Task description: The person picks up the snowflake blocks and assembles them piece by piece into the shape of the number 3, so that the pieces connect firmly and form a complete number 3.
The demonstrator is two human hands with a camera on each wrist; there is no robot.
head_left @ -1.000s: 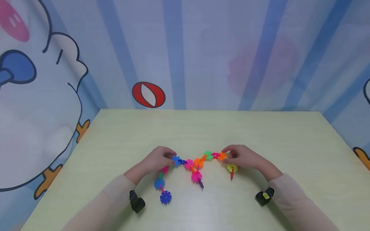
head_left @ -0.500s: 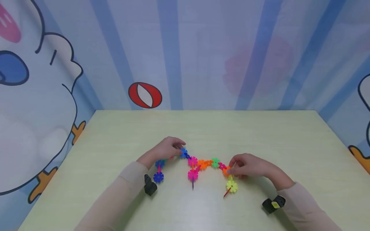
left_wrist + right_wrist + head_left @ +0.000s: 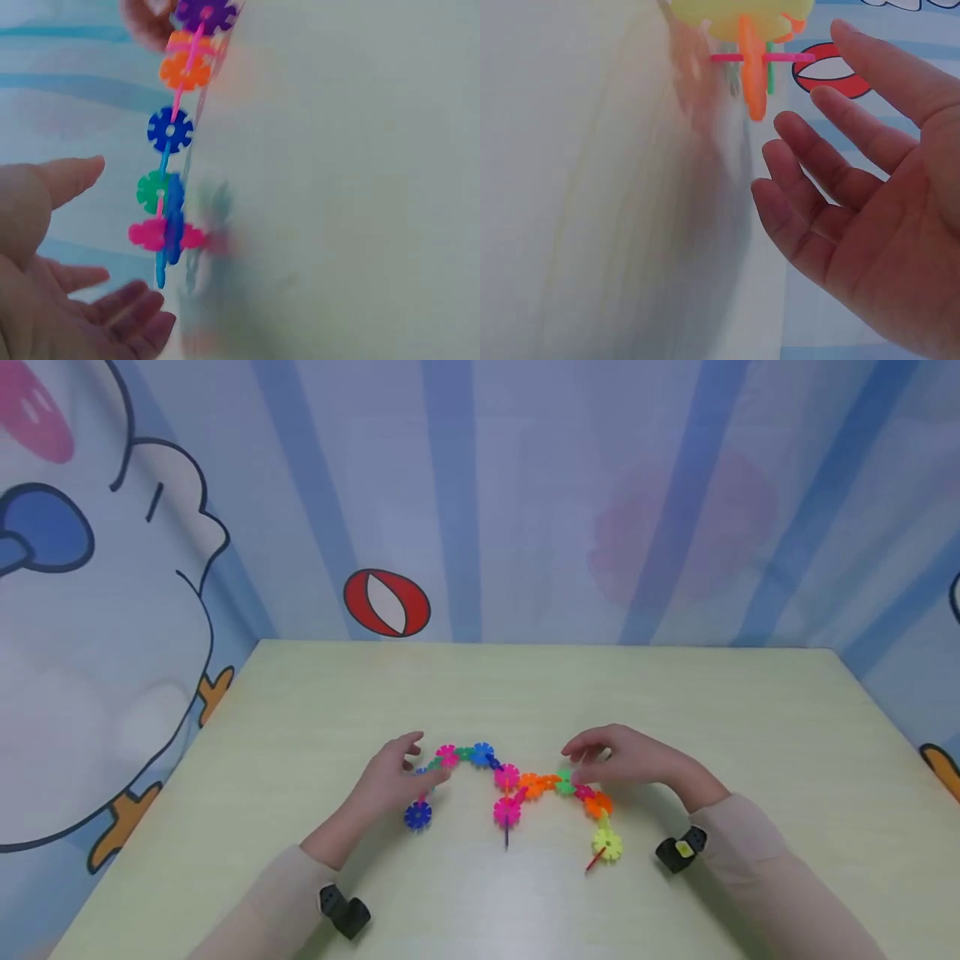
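A chain of colourful notched plastic snowflake discs (image 3: pixel 507 777) lies across the middle of the table, bent into an arch with short branches hanging toward the front. My left hand (image 3: pixel 386 781) is spread beside the chain's left end, partly covering a light blue disc above the dark blue end disc (image 3: pixel 417 815). In the left wrist view, its fingers (image 3: pixel 135 311) are apart from the discs. My right hand (image 3: pixel 630 756) hovers over the right part, thumb overlapping the green disc (image 3: pixel 566 782). The right wrist view shows its fingers (image 3: pixel 810 161) extended, holding nothing, near an orange disc (image 3: pixel 753 71).
The pale wooden table (image 3: pixel 712 710) meets a striped blue backdrop (image 3: pixel 525 527) along its far edge. Cartoon figures and a red-and-white ball (image 3: pixel 387 602) are printed on it. A small black camera (image 3: pixel 345 912) is strapped to each wrist.
Both hands have let go of the chain. The left has drawn back leftward and toward the front; the right has lifted away from the orange disc. The chain's right end now hangs further forward.
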